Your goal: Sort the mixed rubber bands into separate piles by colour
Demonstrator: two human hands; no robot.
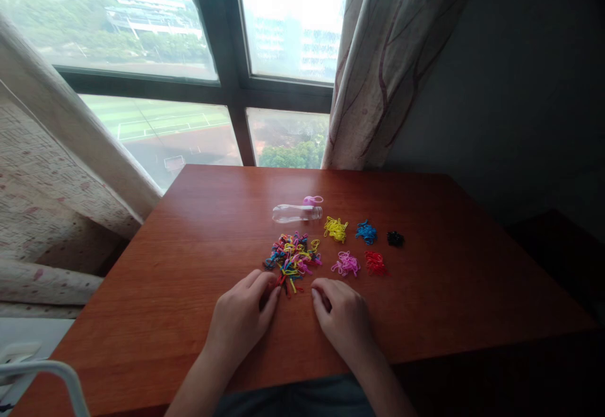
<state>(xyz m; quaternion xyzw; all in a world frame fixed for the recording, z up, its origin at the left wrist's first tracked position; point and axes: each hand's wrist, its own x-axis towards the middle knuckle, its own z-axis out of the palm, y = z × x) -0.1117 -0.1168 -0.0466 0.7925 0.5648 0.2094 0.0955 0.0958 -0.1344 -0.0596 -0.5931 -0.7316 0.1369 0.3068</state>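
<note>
Multicoloured bands (295, 254) lie heaped just below the frame's centre, presumably for easy reach by the left hand (243, 303) and right hand (344, 311). Each grip looks narrow; whether either holds a band I cannot tell. Right of centre, yellow pile (335, 230), blue pile (366, 232), black pile (395, 239), pink pile (346, 264) and red pile (375, 263) sit apart, likely keeping colours unmixed.
</note>
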